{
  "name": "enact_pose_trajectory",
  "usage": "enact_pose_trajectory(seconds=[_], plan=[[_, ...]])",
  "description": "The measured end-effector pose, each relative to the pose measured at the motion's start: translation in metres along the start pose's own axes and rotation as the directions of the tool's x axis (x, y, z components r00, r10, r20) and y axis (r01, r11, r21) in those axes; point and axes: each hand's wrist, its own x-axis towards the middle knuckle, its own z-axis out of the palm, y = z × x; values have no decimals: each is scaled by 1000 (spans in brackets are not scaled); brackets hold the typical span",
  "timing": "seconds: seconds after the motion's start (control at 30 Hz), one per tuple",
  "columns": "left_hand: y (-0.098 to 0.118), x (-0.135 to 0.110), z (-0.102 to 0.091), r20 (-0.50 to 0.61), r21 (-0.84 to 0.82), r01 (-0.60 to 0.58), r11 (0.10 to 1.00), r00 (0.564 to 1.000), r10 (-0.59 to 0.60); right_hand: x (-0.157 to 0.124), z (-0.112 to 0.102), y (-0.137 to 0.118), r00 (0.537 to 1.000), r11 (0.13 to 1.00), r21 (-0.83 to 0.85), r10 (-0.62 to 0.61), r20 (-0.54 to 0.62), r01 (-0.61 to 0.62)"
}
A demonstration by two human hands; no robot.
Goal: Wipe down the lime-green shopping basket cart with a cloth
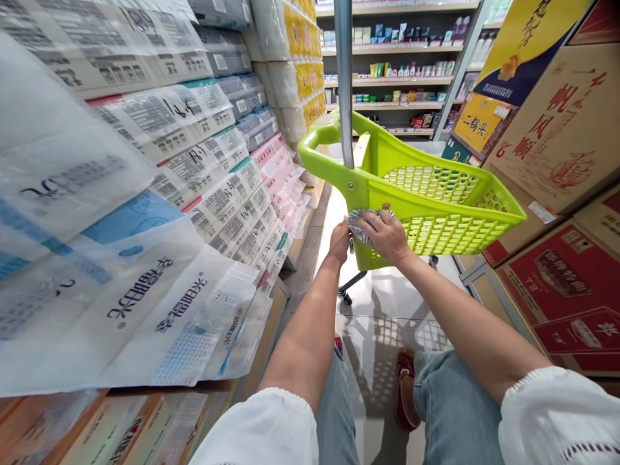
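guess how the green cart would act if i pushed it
The cart would probably roll easily, since a small wheel shows beneath it. It looks light for its size, being plastic-like and full of holes. It seems fairly stiff, its rims holding their shape.

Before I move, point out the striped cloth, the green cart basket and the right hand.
Striped cloth [359,232]: head view, on its exposed fabric.
Green cart basket [426,205]: head view, on the near side wall, below the rim.
Right hand [389,235]: head view, on its back.
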Motion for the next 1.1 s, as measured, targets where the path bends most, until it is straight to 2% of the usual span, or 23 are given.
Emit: enact_pose_trajectory(seconds=[0.1, 0.2, 0.37, 0.5, 0.57, 0.67, 0.77, 0.87, 0.97, 1.1], plan=[[-13, 4, -2, 13, 5, -25, 1000, 1000, 25, 17, 0, 0, 992, 995, -27, 92, -86, -95], [-16, 9, -3, 15, -34, -30, 999, 999, 30, 17, 15, -3, 990, 993, -27, 110, -90, -113], [-12, 11, -6, 41, -19, -19, 1000, 999, 20, -18, 50, -12, 998, 999, 5, -40, 44, 39], [-9, 10, -7, 37, 14, 6, 1000, 999, -7, -38, 63, -19, 977, 987, 53, -158, 141, 152], [-10, 9, -7, 48, 23, 5, 1000, 999, -7, -39, 61, -19, 972, 984, 59, -174, 161, 167], [-11, 10, -7, 47, 27, -5, 1000, 999, 4, -24, 45, -14, 983, 991, 38, -129, 130, 125], [-12, 12, -6, 28, 11, -6, 1000, 1000, 6, 2, 21, -9, 1000, 1000, -13, 13, 9, -13], [-12, 13, -5, 17, -10, -10, 1000, 1000, 10, 20, 7, -9, 989, 990, -29, 132, -69, -135], [-11, 12, -6, 10, -6, 3, 1000, 1000, -2, 14, 14, -14, 992, 993, -19, 117, -41, -118], [-8, 11, -6, 0, 20, 21, 1000, 1000, -21, -18, 39, -22, 994, 1000, 12, 4, 112, -5]])
